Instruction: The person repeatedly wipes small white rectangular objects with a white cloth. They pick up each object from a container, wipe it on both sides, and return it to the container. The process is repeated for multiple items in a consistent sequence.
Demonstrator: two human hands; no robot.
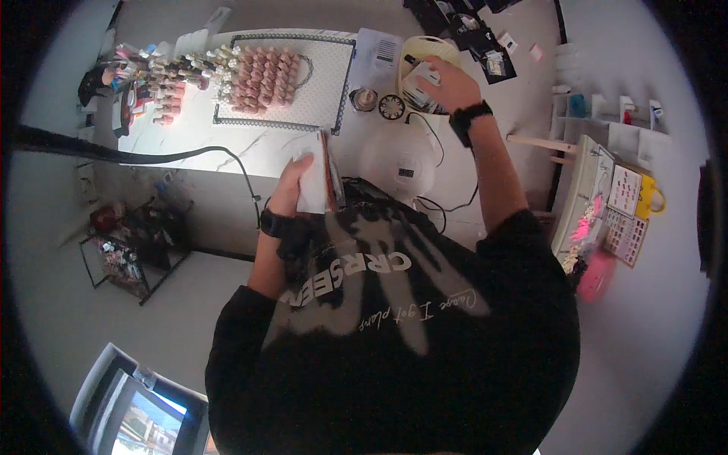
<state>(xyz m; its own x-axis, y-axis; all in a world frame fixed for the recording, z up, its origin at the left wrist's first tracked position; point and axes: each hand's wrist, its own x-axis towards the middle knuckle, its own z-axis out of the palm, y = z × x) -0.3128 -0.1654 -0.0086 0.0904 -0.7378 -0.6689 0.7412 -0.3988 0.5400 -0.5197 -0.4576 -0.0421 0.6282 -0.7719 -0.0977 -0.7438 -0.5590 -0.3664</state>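
Note:
My left hand (290,184) is closed around a stack of thin flat packets (313,178), held upright at the table's near edge. The outer packet is white, with reddish-brown and dark edges showing behind it. My right hand (456,87) reaches into a pale yellow basket (449,47) at the table's far right. Its fingers are curled over a white flat packet (425,73), among other small white and dark items. The fingertips are partly hidden. A clear round jar (364,99) and a black round slotted piece (391,107) sit left of the basket.
A dotted mat (326,91) bears rows of pink bottles (265,80); many more bottles (171,83) crowd the left. A white rounded device (396,158) with a cable stands near my body. A black cable (205,152) crosses left. Dark open boxes (470,38) lie beyond the basket.

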